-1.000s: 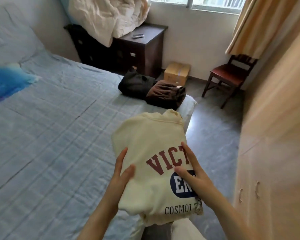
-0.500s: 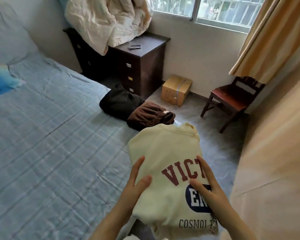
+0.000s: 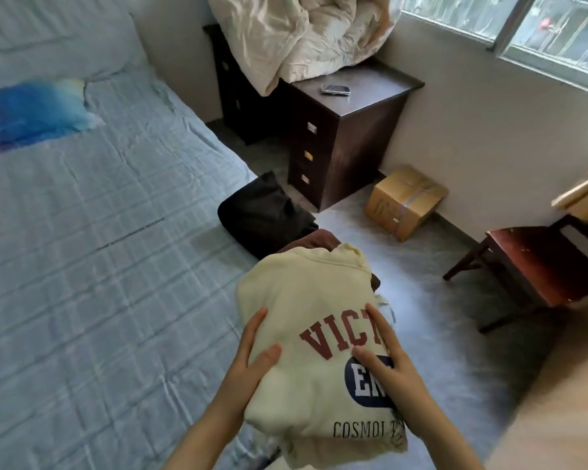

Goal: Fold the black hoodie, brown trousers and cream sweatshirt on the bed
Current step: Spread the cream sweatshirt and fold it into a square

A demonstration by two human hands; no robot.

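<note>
Two of the three garments already lie folded at the right edge of the bed (image 3: 99,266): the black hoodie (image 3: 262,215) and, touching it on the near side, the brown trousers (image 3: 319,238), mostly hidden behind what we carry. We hold the cream sweatshirt (image 3: 306,300), folded into a thick packet with its printed front up, in the air just near of the trousers, about over that same edge.

Our left hand (image 3: 248,361) grips its left side and our right hand (image 3: 391,368) its right. The fingers (image 3: 379,329) close on the cloth with thumbs on top, and whatever reaches underneath is out of sight. We judge that holding it from both sides keeps the folds from slipping open in the air.

The packet's far end points at the other two, so laying it beside or on them looks like the step in hand, with the task nearly done. Both folded garments sit close to the mattress edge, and a careless push could send one to the floor, where a cardboard box (image 3: 404,201) stands by a dark chest of drawers (image 3: 347,137).
</note>
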